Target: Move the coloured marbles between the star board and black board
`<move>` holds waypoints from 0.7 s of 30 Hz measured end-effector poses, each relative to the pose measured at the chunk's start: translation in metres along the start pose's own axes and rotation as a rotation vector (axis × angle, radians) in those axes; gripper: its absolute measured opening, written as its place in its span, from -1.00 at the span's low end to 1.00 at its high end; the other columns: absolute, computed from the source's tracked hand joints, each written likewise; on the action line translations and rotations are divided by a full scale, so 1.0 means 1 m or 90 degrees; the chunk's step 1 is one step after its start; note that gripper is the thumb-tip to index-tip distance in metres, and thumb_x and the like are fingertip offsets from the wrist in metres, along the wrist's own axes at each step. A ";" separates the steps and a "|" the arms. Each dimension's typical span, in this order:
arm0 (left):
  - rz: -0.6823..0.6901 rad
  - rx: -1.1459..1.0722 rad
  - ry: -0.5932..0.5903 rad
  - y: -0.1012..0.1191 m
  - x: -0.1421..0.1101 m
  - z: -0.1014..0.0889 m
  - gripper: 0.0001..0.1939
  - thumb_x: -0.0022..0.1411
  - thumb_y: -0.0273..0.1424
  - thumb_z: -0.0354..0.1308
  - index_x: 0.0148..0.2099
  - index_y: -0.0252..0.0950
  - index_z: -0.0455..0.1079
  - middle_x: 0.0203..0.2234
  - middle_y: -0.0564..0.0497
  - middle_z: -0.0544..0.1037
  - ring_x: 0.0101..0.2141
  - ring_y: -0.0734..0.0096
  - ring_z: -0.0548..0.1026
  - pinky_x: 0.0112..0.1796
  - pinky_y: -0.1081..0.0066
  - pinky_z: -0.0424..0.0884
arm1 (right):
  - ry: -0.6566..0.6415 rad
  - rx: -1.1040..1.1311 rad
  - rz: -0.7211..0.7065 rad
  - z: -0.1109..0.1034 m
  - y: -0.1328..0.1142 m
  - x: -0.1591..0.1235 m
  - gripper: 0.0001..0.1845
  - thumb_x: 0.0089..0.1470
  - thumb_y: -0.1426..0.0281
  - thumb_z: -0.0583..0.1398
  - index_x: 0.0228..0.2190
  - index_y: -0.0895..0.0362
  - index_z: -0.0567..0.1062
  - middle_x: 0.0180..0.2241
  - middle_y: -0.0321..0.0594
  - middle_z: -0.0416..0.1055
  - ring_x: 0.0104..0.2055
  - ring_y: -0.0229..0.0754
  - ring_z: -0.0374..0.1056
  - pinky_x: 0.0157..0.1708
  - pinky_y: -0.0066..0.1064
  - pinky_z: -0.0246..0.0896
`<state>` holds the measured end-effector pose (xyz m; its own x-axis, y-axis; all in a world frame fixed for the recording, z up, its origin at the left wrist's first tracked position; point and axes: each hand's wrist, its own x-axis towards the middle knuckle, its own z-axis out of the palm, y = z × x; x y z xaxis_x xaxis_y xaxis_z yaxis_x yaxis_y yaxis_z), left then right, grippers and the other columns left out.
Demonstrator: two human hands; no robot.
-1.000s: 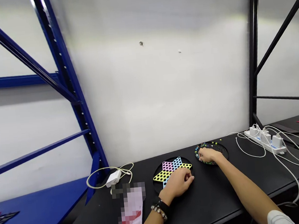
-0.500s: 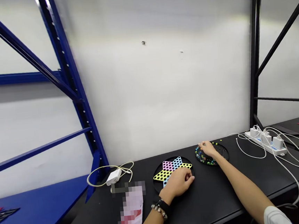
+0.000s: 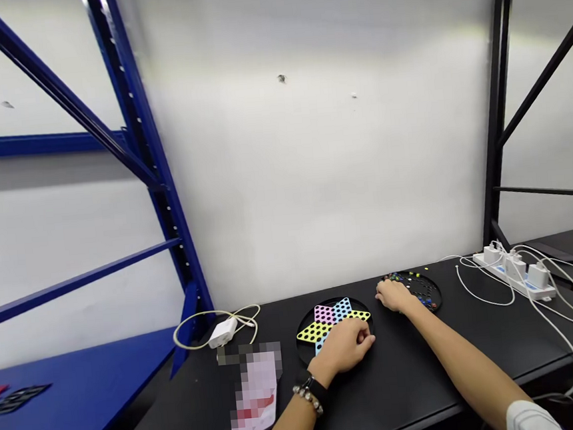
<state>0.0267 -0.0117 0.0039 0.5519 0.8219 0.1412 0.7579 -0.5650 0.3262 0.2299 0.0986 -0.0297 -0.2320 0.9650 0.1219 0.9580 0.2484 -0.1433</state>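
Observation:
A Chinese checkers board [image 3: 325, 313] with a star of pink, blue and yellow points lies in a round black frame on the black table. My left hand [image 3: 342, 352] rests over its near right part, fingers curled inward; what they hold, if anything, is hidden. To the right is a round black tray [image 3: 439, 296] with small coloured marbles [image 3: 427, 303] along its back and right side. My right hand [image 3: 394, 295] is closed at the tray's left rim, its fingertips partly hidden. Part of the tray is covered by this hand.
A phone with a blurred screen [image 3: 257, 398] lies left of my left forearm. Behind it are a white charger [image 3: 223, 332] and its looped cable. At the right, a white power strip [image 3: 515, 275] trails several cables. A white wall [image 3: 333, 171] rises behind the table.
My right hand has moved from above the marbles to the tray's left rim. The marbles have shifted toward the tray's back and right. My left hand has stayed over the board.

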 end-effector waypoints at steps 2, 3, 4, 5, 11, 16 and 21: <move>0.000 0.001 0.001 -0.001 0.000 0.001 -0.82 0.23 -0.28 0.06 -0.37 -0.23 0.40 -0.42 0.06 0.53 -0.36 0.38 0.43 -0.36 0.43 0.20 | 0.001 0.011 -0.004 0.001 -0.001 0.000 -0.76 0.21 0.33 0.11 -0.18 0.17 0.50 -0.11 0.06 0.47 -0.07 0.02 0.43 -0.13 -0.28 0.21; 0.000 0.001 0.002 -0.001 0.000 0.001 -0.82 0.23 -0.28 0.06 -0.37 -0.23 0.39 -0.42 0.06 0.53 -0.36 0.38 0.43 -0.36 0.43 0.20 | 0.002 0.025 -0.003 0.002 0.000 0.001 -0.78 0.20 0.34 0.12 -0.20 0.17 0.51 -0.12 0.05 0.47 -0.09 0.01 0.43 -0.14 -0.30 0.21; 0.001 0.001 0.002 -0.002 0.000 0.002 -0.82 0.23 -0.28 0.06 -0.36 -0.23 0.39 -0.42 0.06 0.53 -0.37 0.38 0.43 -0.36 0.43 0.20 | 0.007 0.052 -0.001 0.003 0.002 0.002 -0.80 0.19 0.35 0.12 -0.23 0.16 0.51 -0.14 0.02 0.48 -0.10 -0.01 0.43 -0.16 -0.32 0.21; 0.002 0.000 0.003 -0.002 0.000 0.002 -0.81 0.24 -0.27 0.06 -0.36 -0.23 0.39 -0.42 0.06 0.53 -0.36 0.38 0.43 -0.37 0.43 0.20 | 0.014 0.097 0.002 0.004 0.004 0.004 -0.81 0.18 0.34 0.13 -0.27 0.16 0.51 -0.18 -0.01 0.48 -0.12 -0.04 0.42 -0.19 -0.35 0.20; 0.002 -0.002 0.003 -0.003 0.001 0.003 -0.81 0.23 -0.27 0.05 -0.35 -0.23 0.40 -0.43 0.06 0.52 -0.38 0.39 0.43 -0.37 0.43 0.19 | 0.120 0.788 0.128 0.001 0.030 0.017 -0.67 0.15 0.11 0.10 -0.40 0.13 0.37 -0.58 -0.35 0.27 -0.62 -0.38 0.11 -0.65 -0.56 -0.08; 0.009 -0.009 0.018 -0.004 0.000 0.003 -0.82 0.22 -0.29 0.07 -0.37 -0.23 0.40 -0.44 0.07 0.51 -0.39 0.40 0.42 -0.37 0.44 0.19 | 0.028 1.278 0.173 -0.006 0.036 0.014 -0.71 0.16 0.16 0.09 -0.45 0.10 0.28 -0.65 -0.44 0.16 -0.74 -0.46 -0.15 -0.78 -0.59 -0.33; 0.017 -0.024 0.102 -0.003 0.001 0.003 -0.84 0.22 -0.32 0.06 -0.38 -0.23 0.39 -0.45 0.07 0.51 -0.41 0.41 0.41 -0.38 0.44 0.20 | -0.016 1.307 0.183 -0.008 0.014 0.008 -0.63 0.17 0.19 0.13 -0.55 0.09 0.17 -0.72 -0.49 0.08 -0.77 -0.48 -0.20 -0.79 -0.61 -0.38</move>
<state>0.0259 -0.0091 0.0007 0.5069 0.8094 0.2964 0.7282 -0.5861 0.3552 0.2427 0.1091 -0.0231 -0.1620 0.9810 -0.1068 -0.5746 -0.1818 -0.7980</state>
